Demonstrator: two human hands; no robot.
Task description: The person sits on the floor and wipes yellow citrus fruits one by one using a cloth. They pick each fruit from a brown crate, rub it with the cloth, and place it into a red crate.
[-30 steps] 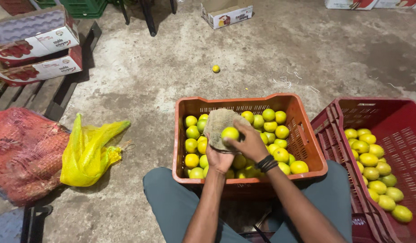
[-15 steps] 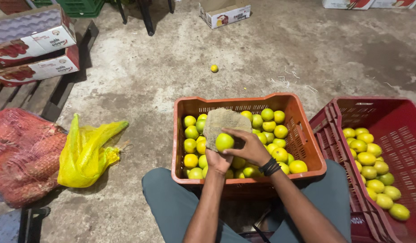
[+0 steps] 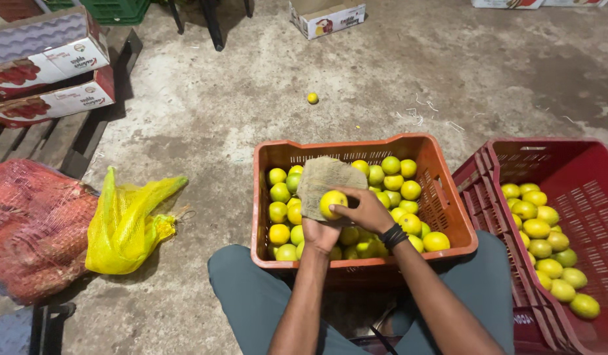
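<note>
My left hand (image 3: pixel 320 235) holds a piece of coarse brown cloth (image 3: pixel 327 179) spread over its palm, above an orange plastic crate (image 3: pixel 438 197) full of yellow-green citrus fruits. My right hand (image 3: pixel 363 210), with a black band at the wrist, grips one yellow fruit (image 3: pixel 332 204) and presses it against the cloth. The crate sits on the concrete floor between my knees.
A dark red crate (image 3: pixel 573 171) with several more fruits stands to the right. A yellow mesh bag (image 3: pixel 129 223) and a red mesh sack (image 3: pixel 34 223) lie left. Cardboard boxes (image 3: pixel 47 66) rest on a pallet at upper left. One loose fruit (image 3: pixel 312 98) lies on the floor.
The right hand has turned the fruit against the cloth, shifting its grip a little; the fruit now shows a yellower side. The left hand and the crates have stayed where they were.
</note>
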